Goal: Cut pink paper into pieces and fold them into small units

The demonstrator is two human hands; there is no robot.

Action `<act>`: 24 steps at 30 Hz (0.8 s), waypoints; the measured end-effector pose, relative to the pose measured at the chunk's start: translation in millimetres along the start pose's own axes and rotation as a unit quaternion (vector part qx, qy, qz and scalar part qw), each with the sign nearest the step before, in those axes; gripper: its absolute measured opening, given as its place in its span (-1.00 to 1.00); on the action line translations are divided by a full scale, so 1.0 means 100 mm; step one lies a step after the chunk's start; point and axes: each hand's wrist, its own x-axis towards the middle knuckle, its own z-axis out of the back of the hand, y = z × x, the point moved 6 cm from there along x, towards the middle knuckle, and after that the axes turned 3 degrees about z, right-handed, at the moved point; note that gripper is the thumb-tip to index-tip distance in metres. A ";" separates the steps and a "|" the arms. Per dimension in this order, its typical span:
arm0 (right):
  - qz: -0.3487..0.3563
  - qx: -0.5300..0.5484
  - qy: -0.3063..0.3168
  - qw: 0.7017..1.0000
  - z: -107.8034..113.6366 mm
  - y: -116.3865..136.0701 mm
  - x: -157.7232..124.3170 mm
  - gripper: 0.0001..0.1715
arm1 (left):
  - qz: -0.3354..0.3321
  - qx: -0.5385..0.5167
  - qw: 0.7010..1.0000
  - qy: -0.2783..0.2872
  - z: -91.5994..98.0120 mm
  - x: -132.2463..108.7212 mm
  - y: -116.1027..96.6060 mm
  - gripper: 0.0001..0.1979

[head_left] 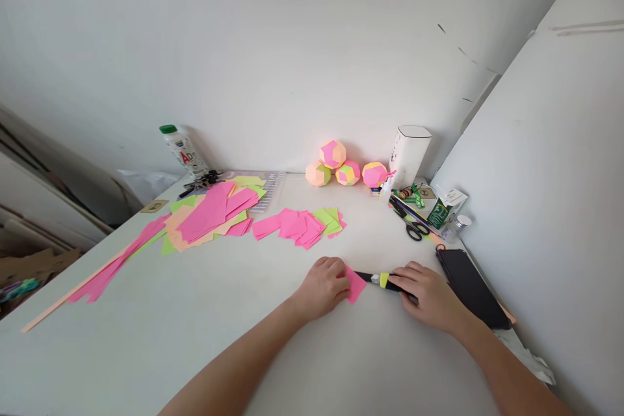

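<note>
- A small pink paper piece with straight edges (357,285) lies low on the white tabletop (160,331), in front of the person, its right corner showing beyond the fingers.
- The left hand (322,287) is closed on this piece, fingers curled over its left part.
- The right hand (425,292) grips a slim black cutter with a yellow band (385,280); its narrow end points left and meets the paper's upper edge, though whether over or under it cannot be told.
- Just right of that hand, a flat black rectangular case (472,286) lies along the table's right edge, near the pale upright panel (550,162), so room is tight there.
- Leftward, a broad stretch of tabletop runs from the left forearm to the table's left edge.
- Ahead, pink paper cards (303,229) and lime-green cards (327,221) bound the working room; black-handled scissors (414,229) lie beyond the right hand.
- Farther back, faceted multicoloured paper balls (333,154) stand against the wall (273,65), left of a tall white container (410,153).
</note>
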 end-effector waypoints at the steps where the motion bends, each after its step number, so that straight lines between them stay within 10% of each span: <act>1: -0.001 0.000 -0.002 1.000 0.00 0.00 0.00 -0.53 | 0.001 -0.002 1.000 0.002 0.00 0.00 0.00 -0.80; 24: -0.008 -0.005 -0.008 1.000 -0.06 0.01 0.01 -0.53 | 0.016 0.112 0.984 0.136 -0.11 -0.05 -0.07 -0.78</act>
